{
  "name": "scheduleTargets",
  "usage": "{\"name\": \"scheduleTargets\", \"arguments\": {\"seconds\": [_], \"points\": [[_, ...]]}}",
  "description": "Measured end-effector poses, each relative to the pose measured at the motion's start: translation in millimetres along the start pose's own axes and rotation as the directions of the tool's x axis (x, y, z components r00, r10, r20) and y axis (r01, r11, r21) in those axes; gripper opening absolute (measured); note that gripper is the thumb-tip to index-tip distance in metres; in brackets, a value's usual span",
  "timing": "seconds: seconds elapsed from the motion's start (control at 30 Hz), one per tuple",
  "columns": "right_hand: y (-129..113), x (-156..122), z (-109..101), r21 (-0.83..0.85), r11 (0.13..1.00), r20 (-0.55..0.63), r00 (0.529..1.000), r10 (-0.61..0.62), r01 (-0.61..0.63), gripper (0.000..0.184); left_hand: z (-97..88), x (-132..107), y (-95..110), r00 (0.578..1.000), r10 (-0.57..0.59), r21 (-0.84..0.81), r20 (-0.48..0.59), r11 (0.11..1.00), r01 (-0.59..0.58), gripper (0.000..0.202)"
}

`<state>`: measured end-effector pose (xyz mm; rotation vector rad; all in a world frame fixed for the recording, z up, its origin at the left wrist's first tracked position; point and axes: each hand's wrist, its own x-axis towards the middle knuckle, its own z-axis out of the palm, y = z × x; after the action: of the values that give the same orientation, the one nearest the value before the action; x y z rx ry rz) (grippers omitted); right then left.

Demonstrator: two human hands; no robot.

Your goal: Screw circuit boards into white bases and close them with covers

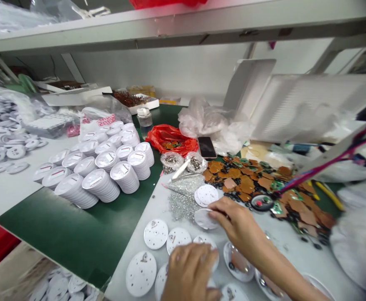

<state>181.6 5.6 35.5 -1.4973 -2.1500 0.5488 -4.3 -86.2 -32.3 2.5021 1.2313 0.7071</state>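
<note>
My right hand (230, 217) pinches the edge of a round white plastic disc (204, 219), held tilted just in front of other white discs (207, 195) with small holes. My left hand (189, 271) hovers over or touches the discs at the front; its fingers are bent, slightly blurred and apart from the thumb, with nothing seen in them. Around it lie white discs with small metal clips, such as one disc (156, 234) and a larger-looking one (141, 274). Right of it, a shallow white cover (237, 263) holds a brown board and a black round part.
Stacked white discs (98, 184) stand at left. Small metal pieces (184, 200) lie beside tweezers (176, 190). Brown circuit boards (245, 184) spread at right, near yellow-handled pliers (330, 195). A red bag (170, 140) and a phone (206, 147) sit behind. A shelf (170, 27) crosses above.
</note>
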Motion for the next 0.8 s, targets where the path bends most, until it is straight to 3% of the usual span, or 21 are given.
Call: {"name": "scheduleTargets", "arguments": {"seconds": [0.07,0.13,0.23,0.3,0.43,0.53,0.63,0.7,0.8], "points": [[-1,-21,-12,0.096,0.995,-0.048,0.999,0.014,-0.01,0.02,-7.3,6,-18,0.989,0.043,-0.01,0.144,0.999,-0.042,0.084],[1,-46,-20,0.227,0.973,-0.081,0.994,0.067,-0.047,0.021,-11.0,12,-28,0.953,0.069,-0.062,0.294,0.997,-0.053,0.104],[10,-81,-22,0.285,0.957,-0.081,0.994,0.076,-0.049,0.016,-13.9,15,-31,0.885,0.097,-0.114,0.456,0.992,-0.05,0.101],[18,-100,-21,0.263,0.965,-0.092,0.995,0.036,-0.011,0.014,-15.7,12,-31,0.867,0.095,-0.094,0.49,0.994,-0.055,0.092],[34,-124,-20,0.212,0.976,-0.097,0.995,-0.037,0.057,0.018,-15.3,2,-38,0.887,0.108,-0.014,0.45,0.993,-0.114,0.084],[43,-133,-22,0.187,0.977,-0.116,0.99,-0.08,0.101,0.018,-7.9,-2,-38,0.925,0.191,0.041,0.327,0.976,-0.215,0.077],[48,-139,-24,0.182,0.978,-0.164,0.984,-0.067,0.097,0.016,2.7,-3,-26,0.916,0.335,0.056,0.221,0.933,-0.355,0.065],[49,-141,-26,0.179,0.981,-0.193,0.98,-0.043,0.079,0.016,8.7,-3,-14,0.899,0.393,0.036,0.193,0.913,-0.407,0.043],[48,-143,-29,0.188,0.978,-0.196,0.98,-0.047,0.085,0.014,11.5,-7,5,0.926,0.355,-0.004,0.124,0.934,-0.358,0.031]]}}
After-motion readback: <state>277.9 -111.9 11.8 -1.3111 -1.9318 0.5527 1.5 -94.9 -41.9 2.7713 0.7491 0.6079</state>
